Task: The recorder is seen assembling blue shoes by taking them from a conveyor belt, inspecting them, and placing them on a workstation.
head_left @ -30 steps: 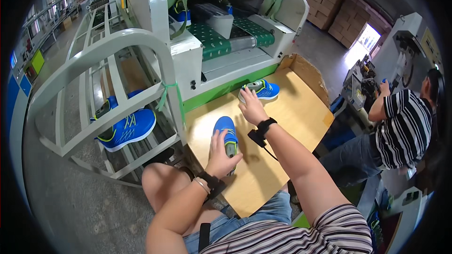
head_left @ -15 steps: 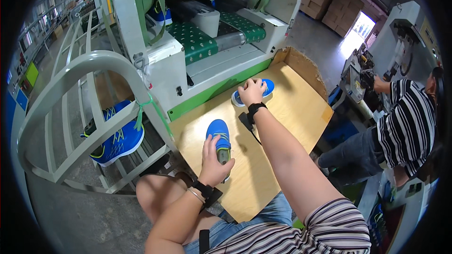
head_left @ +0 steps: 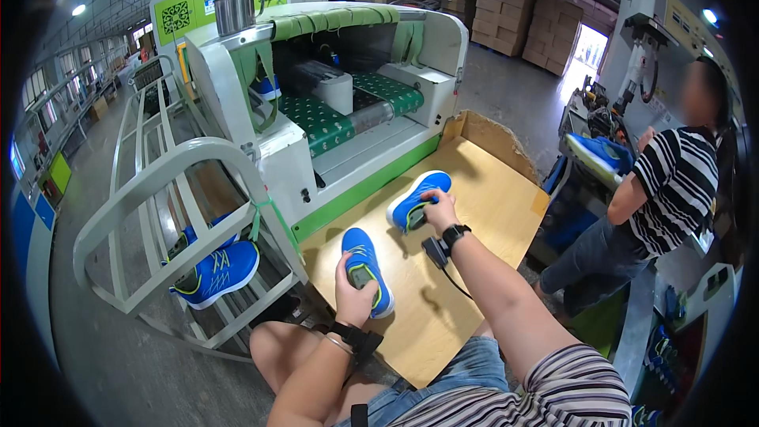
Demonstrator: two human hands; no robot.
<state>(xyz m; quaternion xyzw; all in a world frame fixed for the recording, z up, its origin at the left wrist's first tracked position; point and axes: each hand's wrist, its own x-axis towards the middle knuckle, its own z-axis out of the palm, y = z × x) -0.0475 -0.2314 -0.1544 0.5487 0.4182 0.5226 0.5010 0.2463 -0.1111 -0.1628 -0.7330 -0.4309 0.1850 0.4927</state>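
Note:
Two blue sneakers with white soles and lime-green collar edges rest on a light wooden board. My left hand (head_left: 356, 299) grips the near sneaker (head_left: 361, 250) by its collar, with the thumb at the grey-lined opening and fingers along its left side. That shoe's toe points away from me. My right hand (head_left: 440, 212) pinches the upper of the other sneaker (head_left: 418, 190) near its collar. This one lies farther off to the right, its toe toward the far right. The right fingertips are partly hidden.
The wooden board (head_left: 490, 198) abuts a machine with green studded conveyor belts (head_left: 328, 134). A cardboard flap (head_left: 496, 139) borders its far right edge. On the left, a metal rack (head_left: 118, 249) holds blue sneakers (head_left: 225, 275). At right, a person (head_left: 676, 182) holds a blue shoe (head_left: 605, 156).
My right hand has moved from over the far sneaker's middle to its collar, uncovering most of the shoe. The view has tilted upward. A blue shoe now shows with the person at right.

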